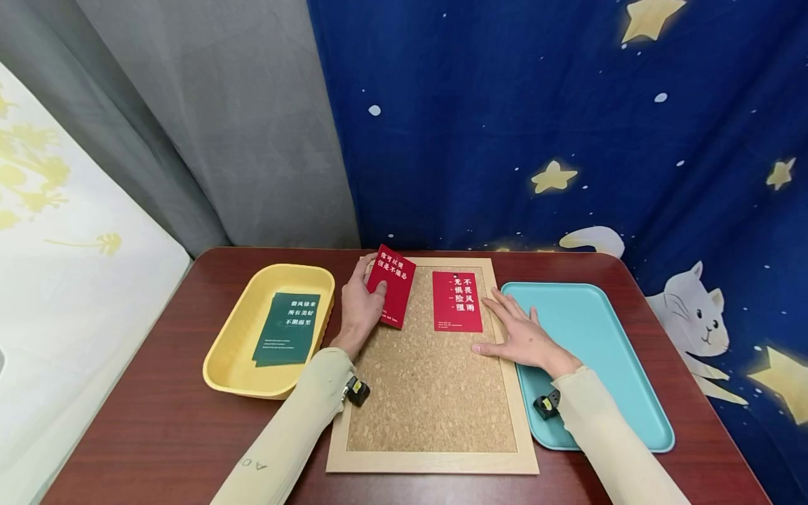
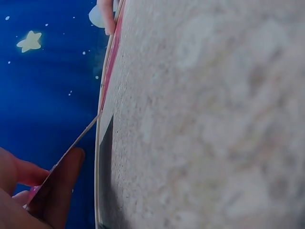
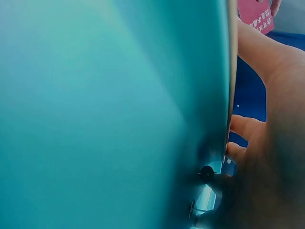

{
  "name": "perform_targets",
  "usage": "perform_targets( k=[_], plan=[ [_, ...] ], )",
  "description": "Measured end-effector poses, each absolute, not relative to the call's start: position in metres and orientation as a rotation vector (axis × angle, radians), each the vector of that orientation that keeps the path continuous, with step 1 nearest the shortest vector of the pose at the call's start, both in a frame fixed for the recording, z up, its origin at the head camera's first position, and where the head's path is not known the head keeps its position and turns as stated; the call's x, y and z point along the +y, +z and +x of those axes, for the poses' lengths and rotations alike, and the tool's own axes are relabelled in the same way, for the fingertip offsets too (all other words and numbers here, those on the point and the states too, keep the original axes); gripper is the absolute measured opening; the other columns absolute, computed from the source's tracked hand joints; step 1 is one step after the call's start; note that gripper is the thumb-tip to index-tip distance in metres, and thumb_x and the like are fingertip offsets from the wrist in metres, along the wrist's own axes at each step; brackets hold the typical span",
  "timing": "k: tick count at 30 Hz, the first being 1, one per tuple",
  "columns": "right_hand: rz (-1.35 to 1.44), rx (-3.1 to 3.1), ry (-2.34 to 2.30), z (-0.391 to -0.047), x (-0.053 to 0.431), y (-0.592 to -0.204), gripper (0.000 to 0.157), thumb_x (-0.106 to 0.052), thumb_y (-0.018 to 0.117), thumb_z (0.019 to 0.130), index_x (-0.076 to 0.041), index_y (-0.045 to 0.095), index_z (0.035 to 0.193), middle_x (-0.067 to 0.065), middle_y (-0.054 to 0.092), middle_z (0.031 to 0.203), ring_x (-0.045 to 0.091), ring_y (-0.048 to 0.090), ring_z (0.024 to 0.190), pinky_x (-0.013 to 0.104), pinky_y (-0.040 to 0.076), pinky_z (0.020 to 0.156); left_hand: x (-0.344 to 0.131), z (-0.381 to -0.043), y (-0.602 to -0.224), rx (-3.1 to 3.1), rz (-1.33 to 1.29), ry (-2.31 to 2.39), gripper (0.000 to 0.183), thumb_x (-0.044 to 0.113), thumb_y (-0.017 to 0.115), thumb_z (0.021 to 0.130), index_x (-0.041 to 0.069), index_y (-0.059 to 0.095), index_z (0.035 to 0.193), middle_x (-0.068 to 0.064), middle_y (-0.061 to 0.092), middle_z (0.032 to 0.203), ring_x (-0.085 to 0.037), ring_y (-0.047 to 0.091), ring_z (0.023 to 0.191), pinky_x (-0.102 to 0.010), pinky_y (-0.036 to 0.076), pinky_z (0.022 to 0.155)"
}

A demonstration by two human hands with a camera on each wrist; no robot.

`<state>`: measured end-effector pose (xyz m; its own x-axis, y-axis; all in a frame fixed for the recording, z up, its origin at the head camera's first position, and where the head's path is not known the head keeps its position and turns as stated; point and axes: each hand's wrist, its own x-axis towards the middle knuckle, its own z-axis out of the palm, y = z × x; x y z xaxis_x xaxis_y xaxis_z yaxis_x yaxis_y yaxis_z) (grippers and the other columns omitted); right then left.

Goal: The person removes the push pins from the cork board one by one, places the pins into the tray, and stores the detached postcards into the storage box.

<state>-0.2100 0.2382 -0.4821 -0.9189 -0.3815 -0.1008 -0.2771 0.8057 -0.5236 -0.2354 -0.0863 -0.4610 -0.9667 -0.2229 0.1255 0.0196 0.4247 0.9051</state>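
Observation:
My left hand [image 1: 362, 305] pinches a red card [image 1: 399, 284] with white writing, thumb on its front. The card is tilted over the upper left of a wood-framed cork board [image 1: 435, 400]; in the left wrist view, the card [image 2: 59, 162] is edge-on, its far end close to the board. A second red card [image 1: 458, 315] lies on the cork at upper right, with a small dark pin [image 1: 456, 275] at its top. My right hand [image 1: 520, 337] rests with spread fingers on the board's right side, beside that card. Its palm is hidden.
Left of the board stands a yellow basket [image 1: 224, 365] holding green cards [image 1: 287, 330]. A teal tray [image 1: 606, 351] lies to the right, under my right forearm. Small dark round thing [image 3: 206, 174] shows near the right fingers, its kind unclear. A curtain [image 1: 480, 140] hangs behind the table [image 1: 158, 421].

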Motion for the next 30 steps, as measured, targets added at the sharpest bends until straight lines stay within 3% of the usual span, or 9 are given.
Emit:
perform_targets(
  k=[30],
  plan=[
    [-0.512,2.798,-0.758,-0.210,0.239,-0.484,0.106,-0.065,0.077,0.083,-0.019,0.029,0.165,0.011,0.012,0.177,0.045,0.009,0.162,0.080,-0.004,0.121,-0.093,-0.220,-0.455,-2.191,0.189,-1.917,0.060,0.017,0.070,0.100,0.040,0.050,0.152,-0.011,0.075,0.120,-0.026,0.078,0.091,-0.034,0.066,0.073]
  ],
)
